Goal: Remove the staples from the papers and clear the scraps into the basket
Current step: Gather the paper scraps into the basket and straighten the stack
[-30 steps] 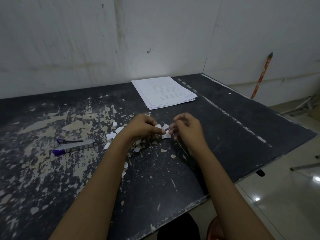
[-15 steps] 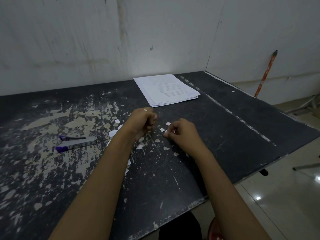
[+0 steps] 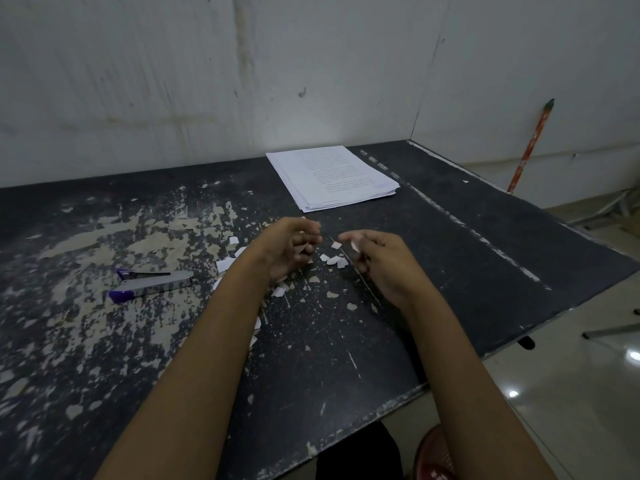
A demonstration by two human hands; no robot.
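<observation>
Here's the stack of white printed papers (image 3: 332,176), lying flat at the far side of the worn black table (image 3: 485,265), close to the wall. There are lines of print on the top sheet, some with a reddish tint, but all of it is too small to read. The sheets are slightly fanned at the near edge.

On to the action in the middle. The white paper scraps (image 3: 334,259) are scattered on the tabletop, small and ragged, with a tight cluster between the two hands and more trailing off to the left under the left forearm. The left hand (image 3: 291,247) hovers over them with its fingers curled inward, and a pale bit of paper shows inside the curl. The right hand (image 3: 381,261) is just to the right of the cluster, thumb and forefinger nipping one small scrap, the other fingers bent loosely beneath.

Out to the left lies a silver metal stapler with purple ends (image 3: 152,284), on its side, with no legible marking. Near right, below the table edge, part of a red perforated plastic basket (image 3: 433,455) peeks in. An orange-red rod (image 3: 530,147) leans against the far right wall.
</observation>
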